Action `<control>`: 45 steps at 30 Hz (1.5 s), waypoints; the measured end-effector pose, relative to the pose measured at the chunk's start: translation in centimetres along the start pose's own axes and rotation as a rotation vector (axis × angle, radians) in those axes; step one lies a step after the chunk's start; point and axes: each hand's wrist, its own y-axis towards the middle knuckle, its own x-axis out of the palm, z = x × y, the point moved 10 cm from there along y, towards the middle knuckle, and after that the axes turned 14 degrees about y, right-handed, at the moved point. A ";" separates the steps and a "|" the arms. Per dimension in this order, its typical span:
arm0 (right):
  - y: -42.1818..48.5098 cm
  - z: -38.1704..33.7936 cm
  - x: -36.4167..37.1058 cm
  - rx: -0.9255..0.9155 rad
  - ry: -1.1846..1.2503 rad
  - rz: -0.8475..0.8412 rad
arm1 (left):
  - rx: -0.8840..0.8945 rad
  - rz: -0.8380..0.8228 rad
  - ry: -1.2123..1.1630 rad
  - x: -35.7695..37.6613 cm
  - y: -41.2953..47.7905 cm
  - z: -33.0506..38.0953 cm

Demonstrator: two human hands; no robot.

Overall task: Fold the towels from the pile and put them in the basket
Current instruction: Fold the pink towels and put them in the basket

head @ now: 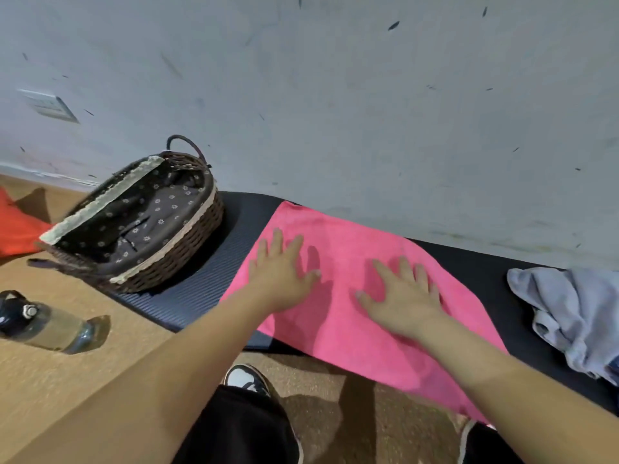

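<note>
I see the pink towel (pixel 355 296) spread flat across the dark mat (pixel 187 296), its near edge hanging over the mat's front toward the floor (pixel 67 380). My left hand (pixel 283 274) lies palm down on the towel's left half, fingers straight and spread, gripping nothing. My right hand (pixel 403 296) lies the same way on the towel just beside it, fingers splayed and flat, also holding nothing. The two hands are near each other but apart, both well inside the towel's edges. The basket (pixel 187 242) stands on the left end of the mat, just beside the towel without touching it; its dark flowered lining shows and I see no towel inside. A crumpled grey towel (pixel 569 313) sits on the mat to the right, apart from the pink one. A bottle (pixel 47 324) lies on its side on the floor at the left, and something red (pixel 16 226) lies behind the basket. A shoe (pixel 246 380) shows below my arms.
</note>
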 end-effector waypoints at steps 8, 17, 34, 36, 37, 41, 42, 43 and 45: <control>-1.8 2.6 4.4 0.093 -0.075 0.008 | -0.073 -0.088 0.092 5.7 -1.7 -1.5; -1.2 -2.5 3.2 -0.190 0.222 -0.120 | -0.205 -0.040 0.127 3.9 -2.2 -6.4; -4.5 14.9 -5.1 0.104 0.322 0.118 | 0.650 0.150 0.146 2.3 0.4 26.9; -4.1 14.9 -5.3 0.093 0.395 0.106 | 0.697 0.062 0.214 4.1 0.8 27.5; -4.1 14.9 -5.8 0.082 0.447 0.111 | 0.728 0.033 0.243 4.6 0.8 27.6; -4.9 14.7 -7.9 0.048 0.701 0.156 | 0.840 0.191 0.175 2.9 0.0 26.7; -5.0 14.4 -8.1 0.033 0.759 0.164 | 0.864 0.252 0.141 2.0 -0.5 26.3; -5.0 14.1 -8.1 0.020 0.818 0.167 | 0.885 0.279 0.112 1.4 -1.2 26.0; -4.9 13.9 -7.8 0.008 0.946 0.176 | 0.885 0.242 0.066 0.8 -2.0 25.3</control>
